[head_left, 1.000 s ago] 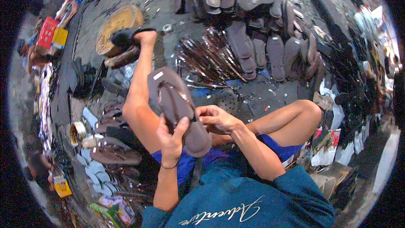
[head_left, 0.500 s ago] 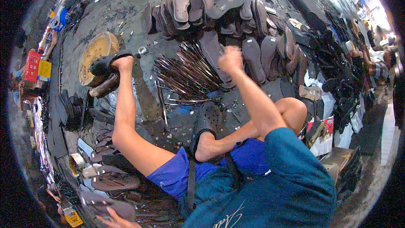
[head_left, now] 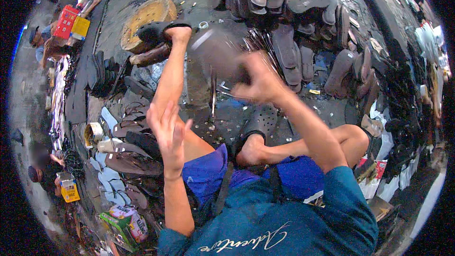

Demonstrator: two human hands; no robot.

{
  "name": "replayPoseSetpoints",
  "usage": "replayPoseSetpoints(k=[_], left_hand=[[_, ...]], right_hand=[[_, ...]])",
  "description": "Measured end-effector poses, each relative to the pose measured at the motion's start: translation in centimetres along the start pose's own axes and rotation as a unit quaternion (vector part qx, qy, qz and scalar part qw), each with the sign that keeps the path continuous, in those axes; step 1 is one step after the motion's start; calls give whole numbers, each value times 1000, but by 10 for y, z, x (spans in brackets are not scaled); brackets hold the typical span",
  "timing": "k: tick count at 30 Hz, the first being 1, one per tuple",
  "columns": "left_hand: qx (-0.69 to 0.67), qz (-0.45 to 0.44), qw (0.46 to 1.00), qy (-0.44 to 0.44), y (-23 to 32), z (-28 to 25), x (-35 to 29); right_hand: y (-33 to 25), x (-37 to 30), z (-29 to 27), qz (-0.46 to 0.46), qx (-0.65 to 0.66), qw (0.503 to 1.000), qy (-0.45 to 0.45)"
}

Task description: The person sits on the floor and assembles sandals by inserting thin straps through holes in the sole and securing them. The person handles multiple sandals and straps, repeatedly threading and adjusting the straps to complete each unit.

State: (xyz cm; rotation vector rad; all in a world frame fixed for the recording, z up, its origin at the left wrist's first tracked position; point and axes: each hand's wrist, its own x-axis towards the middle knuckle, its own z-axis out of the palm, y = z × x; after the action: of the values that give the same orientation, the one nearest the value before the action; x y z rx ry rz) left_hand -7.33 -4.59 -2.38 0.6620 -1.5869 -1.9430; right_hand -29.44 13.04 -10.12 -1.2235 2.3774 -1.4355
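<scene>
Apparently grips a blurred brown sandal sole [head_left: 217, 59] by its edge in the right hand [head_left: 260, 79], above the floor [head_left: 295, 125] beside glossy strips [head_left: 258, 41], probably leaving its face unobstructed, and holds the left hand [head_left: 167, 135] empty, splayed, near the left leg [head_left: 174, 73].

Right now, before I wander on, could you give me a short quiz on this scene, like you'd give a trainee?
1. Which hand holds the blurred brown sole?
2. True or false: the left hand is clenched into a fist.
3. What shape is the yellowish block by the left foot? a) square b) round c) triangular

Key:
1. The right hand.
2. False; it is open and empty.
3. b
</scene>
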Motion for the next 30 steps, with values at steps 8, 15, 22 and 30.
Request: replayPoseSetpoints(k=[8, 15, 22, 30], left_hand=[[444, -43, 894, -50, 4, -92, -60], [464, -54, 883, 55, -15, -91, -74], [245, 11, 969, 18, -13, -56, -4], [-16, -128, 989, -69, -9, 20, 68]], right_hand=[[33, 31, 186, 384, -87, 917, -67], [115, 37, 224, 272, -267, 924, -29], [26, 48, 145, 260, 201, 942, -75], [-112, -26, 36, 378, 462, 800, -68]])
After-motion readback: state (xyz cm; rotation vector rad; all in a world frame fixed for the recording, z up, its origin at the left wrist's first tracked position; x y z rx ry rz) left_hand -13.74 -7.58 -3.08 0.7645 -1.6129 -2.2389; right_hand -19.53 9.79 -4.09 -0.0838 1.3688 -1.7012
